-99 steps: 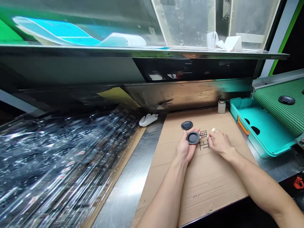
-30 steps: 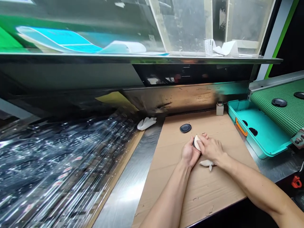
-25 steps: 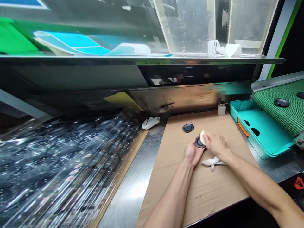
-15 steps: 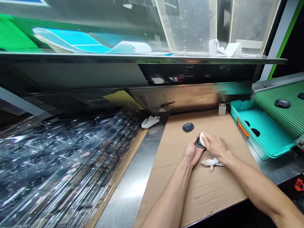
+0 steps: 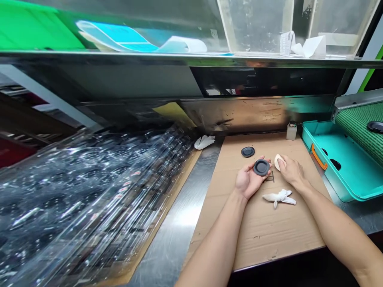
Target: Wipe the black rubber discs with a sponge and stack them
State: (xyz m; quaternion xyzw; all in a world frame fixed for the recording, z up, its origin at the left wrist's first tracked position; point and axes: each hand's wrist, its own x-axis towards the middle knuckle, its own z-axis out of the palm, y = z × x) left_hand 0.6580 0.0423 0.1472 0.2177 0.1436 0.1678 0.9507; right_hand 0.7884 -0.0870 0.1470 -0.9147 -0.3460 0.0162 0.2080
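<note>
A round black part with a raised rim (image 5: 261, 167) rests in the upturned palm of my left hand (image 5: 247, 181), its fingers curled under and around the edge. Just to the right, my right hand (image 5: 291, 170) pinches a cream-coloured pad, perhaps a sponge (image 5: 278, 162), held apart from the black part. A second black round part (image 5: 247, 152) lies flat on the cardboard sheet (image 5: 221, 223) beyond my left hand. Nearer to me on the cardboard sits a knotted white cloth (image 5: 280, 197).
To the right stands a turquoise bin (image 5: 353, 191) holding a few black parts, beside a green conveyor belt (image 5: 362, 127). A small bottle (image 5: 291, 130) is at the cardboard's back edge. Stacked clear plastic trays (image 5: 98, 199) fill the left. A metal shelf (image 5: 167, 59) runs overhead.
My right hand has drawn the cream pad off the black part and away to the right. My left palm has opened upward, showing the part's face. The view has shifted left.
</note>
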